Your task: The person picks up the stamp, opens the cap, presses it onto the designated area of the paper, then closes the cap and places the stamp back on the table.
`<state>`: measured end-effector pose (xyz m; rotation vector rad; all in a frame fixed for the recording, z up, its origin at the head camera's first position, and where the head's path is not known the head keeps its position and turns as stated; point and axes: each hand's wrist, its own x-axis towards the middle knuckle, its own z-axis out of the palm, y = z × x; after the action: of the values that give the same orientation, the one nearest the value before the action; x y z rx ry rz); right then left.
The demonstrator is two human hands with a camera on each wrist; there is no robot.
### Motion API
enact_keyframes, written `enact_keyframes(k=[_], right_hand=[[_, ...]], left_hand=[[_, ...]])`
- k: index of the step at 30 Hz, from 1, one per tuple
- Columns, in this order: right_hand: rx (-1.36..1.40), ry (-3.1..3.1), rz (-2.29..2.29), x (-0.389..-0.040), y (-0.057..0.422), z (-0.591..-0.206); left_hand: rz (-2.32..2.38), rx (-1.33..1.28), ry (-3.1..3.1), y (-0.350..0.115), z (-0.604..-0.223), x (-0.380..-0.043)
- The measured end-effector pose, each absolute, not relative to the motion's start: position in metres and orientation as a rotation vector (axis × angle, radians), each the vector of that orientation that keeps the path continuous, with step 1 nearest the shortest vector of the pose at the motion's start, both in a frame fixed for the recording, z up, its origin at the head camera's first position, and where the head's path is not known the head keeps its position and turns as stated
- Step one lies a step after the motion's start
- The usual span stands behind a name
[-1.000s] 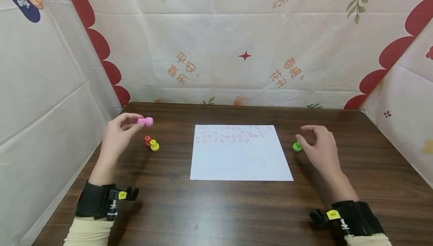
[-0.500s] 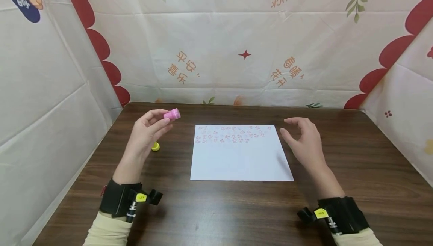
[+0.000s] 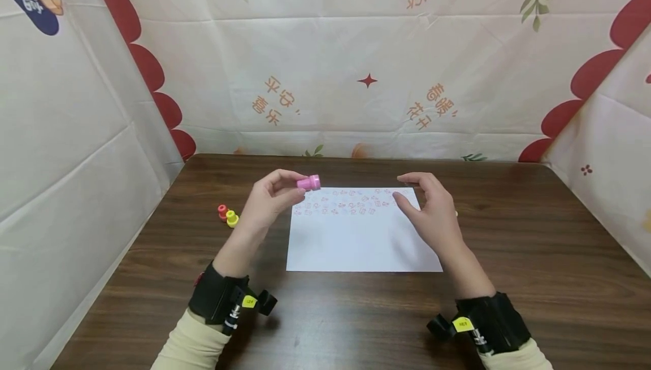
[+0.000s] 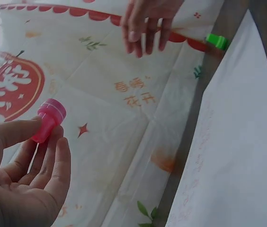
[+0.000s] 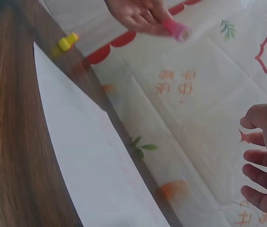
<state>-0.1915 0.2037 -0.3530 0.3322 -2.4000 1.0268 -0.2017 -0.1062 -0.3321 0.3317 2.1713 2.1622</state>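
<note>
Between thumb and fingertips my left hand [image 3: 267,200] pinches a pink stamp [image 3: 309,183], held in the air over the paper's far left corner. In the left wrist view the pink stamp [image 4: 50,119] points its wide end up and away from the palm. Under both hands lies a white sheet of paper [image 3: 356,246] with several rows of small reddish prints along its far part. My right hand [image 3: 432,212] hovers above the paper's right side, thumb and fingers spread apart, holding nothing.
Left of the paper, a yellow stamp [image 3: 231,219] and a red stamp [image 3: 222,212] stand close together on the brown table [image 3: 325,319]. A green stamp [image 4: 216,41] is right of the paper, mostly hidden behind my right hand in the head view. Patterned cloth [image 3: 325,104] encloses the table.
My left hand has carried the pink stamp rightward from the table's left side to the paper. My right hand has moved left, away from the green stamp and over the paper.
</note>
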Motion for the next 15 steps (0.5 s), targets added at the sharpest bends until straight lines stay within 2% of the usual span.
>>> enact_keyframes(k=[15], right_hand=[[0.443, -2.472, 1.292, -0.186, 0.175, -0.353]], left_hand=[[1.901, 0.541, 2.362, -0.064, -0.343, -0.199]])
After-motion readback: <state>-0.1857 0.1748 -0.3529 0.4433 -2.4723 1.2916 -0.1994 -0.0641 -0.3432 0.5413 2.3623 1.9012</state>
